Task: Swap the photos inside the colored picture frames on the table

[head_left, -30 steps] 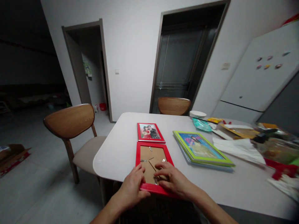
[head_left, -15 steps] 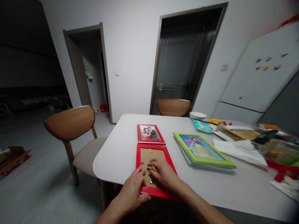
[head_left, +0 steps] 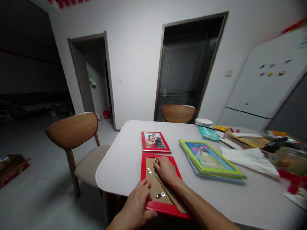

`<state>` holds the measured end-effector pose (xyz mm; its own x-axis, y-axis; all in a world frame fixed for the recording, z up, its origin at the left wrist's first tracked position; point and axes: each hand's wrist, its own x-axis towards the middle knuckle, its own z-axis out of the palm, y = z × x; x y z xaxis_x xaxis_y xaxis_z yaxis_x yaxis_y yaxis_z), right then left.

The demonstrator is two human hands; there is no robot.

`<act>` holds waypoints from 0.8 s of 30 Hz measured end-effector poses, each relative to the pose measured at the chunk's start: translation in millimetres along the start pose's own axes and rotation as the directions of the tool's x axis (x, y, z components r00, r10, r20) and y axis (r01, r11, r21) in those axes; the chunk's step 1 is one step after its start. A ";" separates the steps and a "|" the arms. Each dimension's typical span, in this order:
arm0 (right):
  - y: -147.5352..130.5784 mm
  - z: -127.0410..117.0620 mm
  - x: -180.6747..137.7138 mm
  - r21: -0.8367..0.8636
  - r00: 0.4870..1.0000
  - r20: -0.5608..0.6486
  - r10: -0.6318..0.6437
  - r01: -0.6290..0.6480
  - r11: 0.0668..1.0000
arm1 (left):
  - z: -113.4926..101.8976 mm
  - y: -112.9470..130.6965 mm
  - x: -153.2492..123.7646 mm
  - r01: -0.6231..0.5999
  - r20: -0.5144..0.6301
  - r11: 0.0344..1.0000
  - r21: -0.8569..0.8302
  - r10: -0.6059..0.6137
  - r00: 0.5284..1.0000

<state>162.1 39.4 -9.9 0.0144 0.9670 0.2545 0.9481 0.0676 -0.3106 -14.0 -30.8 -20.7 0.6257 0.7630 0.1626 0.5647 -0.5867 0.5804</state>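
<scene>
A red picture frame (head_left: 143,166) lies face down at the table's near edge, its brown backing board (head_left: 154,185) showing. My left hand (head_left: 137,201) grips the frame's near left corner, thumb at the front edge and fingers over the side. Bent over the far end of the board, my right hand (head_left: 166,169) has its fingertips closed at a small metal clip (head_left: 156,160). A left clip (head_left: 149,171) and a near clip (head_left: 161,195) lie turned at a slant. The easel leg (head_left: 171,191) runs partly under my right forearm.
Beyond it lies another red frame (head_left: 155,142) with a photo of a couple. Stacked frames, a green one (head_left: 208,156) on top, sit to the right. Farther right are white paper (head_left: 249,159), a teal packet (head_left: 208,132) and a white bowl (head_left: 203,121). A wooden chair (head_left: 72,131) stands left.
My right hand has moved from the board's middle to the far clip. The left and near clips have turned to a slant. My left hand keeps its hold on the corner.
</scene>
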 end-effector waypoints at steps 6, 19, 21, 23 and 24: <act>11.4 4.5 7.6 -0.043 0.998 -0.015 0.053 -0.054 0.998 | 2.2 -1.0 -0.6 0.002 0.019 1.000 0.001 -0.002 1.000; 10.7 -10.6 -5.3 0.048 0.999 -0.019 -0.050 0.051 0.998 | -2.7 4.9 2.7 0.012 0.023 1.000 -0.025 -0.012 1.000; 13.1 -21.7 -20.3 0.057 0.998 -0.011 -0.060 0.060 0.997 | -3.1 5.4 3.3 0.007 0.027 1.000 -0.028 -0.006 1.000; 13.7 -31.1 -38.1 0.071 0.995 0.041 -0.091 0.088 0.994 | -3.1 6.5 3.3 0.013 0.020 0.999 -0.030 -0.012 1.000; 13.0 -34.4 -46.8 0.073 0.992 0.070 -0.106 0.101 0.992 | -2.8 7.0 3.0 0.018 0.015 0.999 -0.032 -0.017 1.000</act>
<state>184.7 -13.4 5.7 -0.1083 0.9692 0.2210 0.9191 0.1823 -0.3492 -9.7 -31.8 -13.9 0.6237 0.7689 0.1409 0.5582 -0.5643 0.6083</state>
